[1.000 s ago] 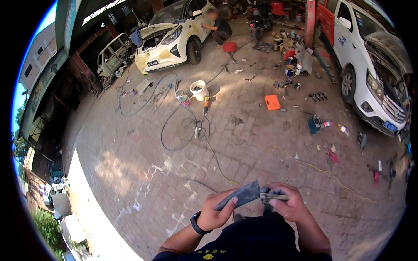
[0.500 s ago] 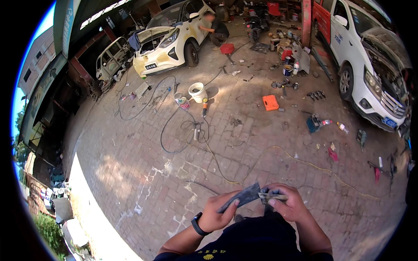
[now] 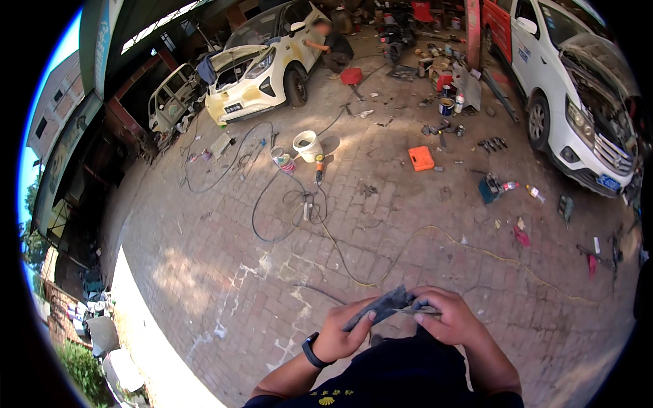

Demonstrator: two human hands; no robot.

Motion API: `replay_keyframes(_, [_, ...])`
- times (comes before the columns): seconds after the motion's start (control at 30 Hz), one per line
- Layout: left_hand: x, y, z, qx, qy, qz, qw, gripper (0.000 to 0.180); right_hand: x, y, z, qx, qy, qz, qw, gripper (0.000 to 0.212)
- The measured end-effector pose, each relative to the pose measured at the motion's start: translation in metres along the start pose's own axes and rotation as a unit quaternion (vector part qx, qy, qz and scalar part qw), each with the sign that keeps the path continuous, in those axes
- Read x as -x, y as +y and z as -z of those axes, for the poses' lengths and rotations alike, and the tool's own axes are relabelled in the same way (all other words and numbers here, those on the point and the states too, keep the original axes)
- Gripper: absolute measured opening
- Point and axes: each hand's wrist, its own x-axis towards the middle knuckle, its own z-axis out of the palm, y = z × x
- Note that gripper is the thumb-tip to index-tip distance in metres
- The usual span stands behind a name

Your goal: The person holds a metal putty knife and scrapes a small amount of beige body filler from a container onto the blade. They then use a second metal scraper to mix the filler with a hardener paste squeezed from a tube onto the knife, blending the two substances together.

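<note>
My left hand, with a dark watch on its wrist, grips a dark grey flat rectangular plate by its near end, thumb on top. My right hand is closed round the handle of a putty knife. The knife's thin blade is seen nearly edge-on and meets the plate's right side, close to its far end. Both hands are held in front of my body, above the brick paving. The fingers under the plate are mostly hidden.
A yellow cable crosses the paving ahead. Beyond are a white bucket, an orange power tool and an orange case. A white car with a crouching person and a white pickup stand farther back.
The putty knife has turned, so its blade, broad side visible before, now shows nearly edge-on and reaches farther left over the plate. My left hand keeps its grip.
</note>
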Motion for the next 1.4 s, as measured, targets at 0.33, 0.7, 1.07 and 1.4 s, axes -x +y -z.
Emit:
replay_keyframes(0.33, [-0.003, -0.015, 0.000, 0.108, -0.007, 0.084, 0.991, 0.029, 0.000, 0.003, 0.003, -0.029, 0.029, -0.007, 0.999, 0.021])
replay_keyframes(0.7, [-0.009, -0.016, -0.002, 0.071, -0.002, 0.045, 0.997, 0.028, 0.000, 0.015, -0.002, -0.071, 0.070, -0.003, 0.995, 0.020])
replay_keyframes(1.07, [-0.011, -0.023, -0.008, 0.040, 0.002, 0.001, 0.999, 0.029, -0.002, 0.024, -0.001, -0.108, 0.065, -0.022, 0.992, 0.019])
replay_keyframes(1.4, [-0.016, -0.021, -0.007, 0.004, -0.028, -0.010, 1.000, 0.030, -0.001, 0.024, 0.006, -0.058, 0.033, -0.020, 0.998, 0.021])
